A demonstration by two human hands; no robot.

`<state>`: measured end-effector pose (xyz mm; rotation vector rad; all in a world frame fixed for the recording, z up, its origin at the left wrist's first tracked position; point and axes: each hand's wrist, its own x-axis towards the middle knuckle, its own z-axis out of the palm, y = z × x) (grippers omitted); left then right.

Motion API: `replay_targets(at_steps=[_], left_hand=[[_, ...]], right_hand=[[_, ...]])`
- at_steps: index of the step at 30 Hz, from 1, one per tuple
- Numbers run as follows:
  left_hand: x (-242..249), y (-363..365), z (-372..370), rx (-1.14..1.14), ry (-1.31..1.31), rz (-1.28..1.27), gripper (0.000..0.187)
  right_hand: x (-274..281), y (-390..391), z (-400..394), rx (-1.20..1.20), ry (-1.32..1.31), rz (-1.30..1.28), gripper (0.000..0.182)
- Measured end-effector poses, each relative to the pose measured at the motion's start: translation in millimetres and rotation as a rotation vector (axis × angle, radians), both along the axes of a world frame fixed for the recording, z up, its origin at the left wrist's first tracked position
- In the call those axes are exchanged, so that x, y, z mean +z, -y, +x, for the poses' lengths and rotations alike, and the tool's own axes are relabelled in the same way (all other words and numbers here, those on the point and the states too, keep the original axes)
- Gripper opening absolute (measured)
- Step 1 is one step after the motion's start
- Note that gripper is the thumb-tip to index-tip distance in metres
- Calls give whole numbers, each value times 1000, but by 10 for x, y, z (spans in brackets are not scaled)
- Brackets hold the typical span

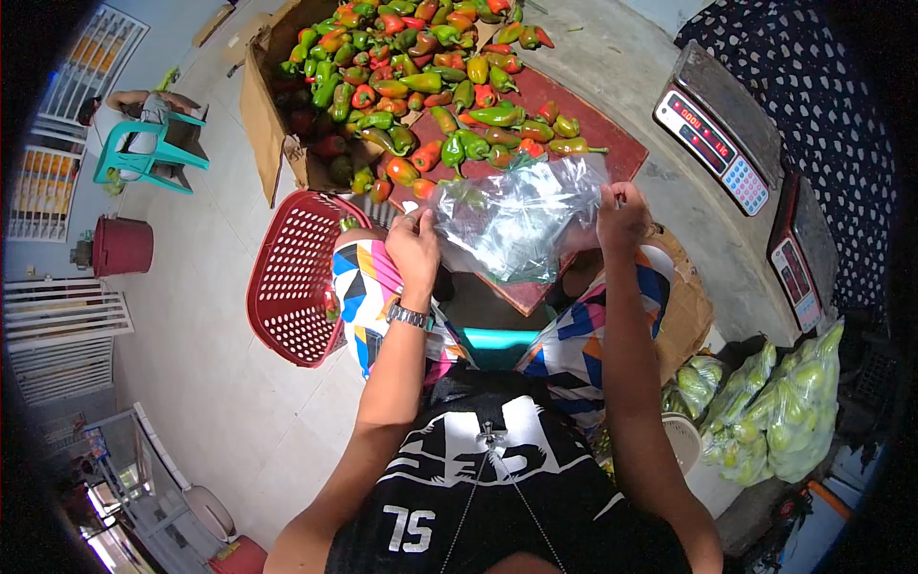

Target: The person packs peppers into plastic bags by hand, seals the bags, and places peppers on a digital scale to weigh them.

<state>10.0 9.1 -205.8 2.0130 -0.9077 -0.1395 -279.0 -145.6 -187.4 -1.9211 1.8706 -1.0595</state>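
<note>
A clear plastic bag (pixel 512 215) is stretched out flat between my two hands, above my lap. My left hand (pixel 413 247) pinches its left edge, and my right hand (pixel 623 215) grips the right edge. No contents can be made out inside the bag. Just beyond it, green, red and orange peppers (pixel 497 117) lie loose on a dark red board (pixel 598 115). More of them spill from an open cardboard box (pixel 260 105) at the far left.
A red perforated basket (pixel 298 277) stands left of my knee. Two digital scales (pixel 712 148) sit at the right, with filled plastic bags of green produce (pixel 789 411) below. Another person on a teal chair (pixel 134 148) is at the far left, near a red bucket (pixel 122 244).
</note>
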Motion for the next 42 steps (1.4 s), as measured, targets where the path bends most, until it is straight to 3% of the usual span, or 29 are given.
replay_targets(at_steps=[3, 9, 12, 18, 22, 30, 33, 39, 42], left_hand=[[146, 22, -77, 68, -99, -18, 20], [263, 46, -40, 0, -330, -161, 18], [402, 1, 13, -63, -409, -129, 19], [385, 31, 132, -138, -600, -198, 16], [402, 54, 109, -181, -710, -225, 13], [104, 157, 4, -87, -568, -300, 37], [173, 157, -19, -81, -492, -223, 46], [228, 192, 13, -130, -503, -120, 64], [404, 192, -82, -129, -463, -91, 77]], right_hand=[[-212, 74, -30, 15, 7, -281, 15], [-173, 55, 3, -65, 196, -154, 14], [-114, 47, 6, -65, 60, -265, 12], [-102, 64, 12, -109, 193, -350, 11], [-98, 59, -16, -83, 115, -359, 18], [-106, 69, -167, -129, 293, -323, 30], [-66, 81, -169, -134, 639, -195, 27], [-61, 137, -224, -25, 780, -219, 19], [-21, 143, -191, 88, 1037, -208, 21]])
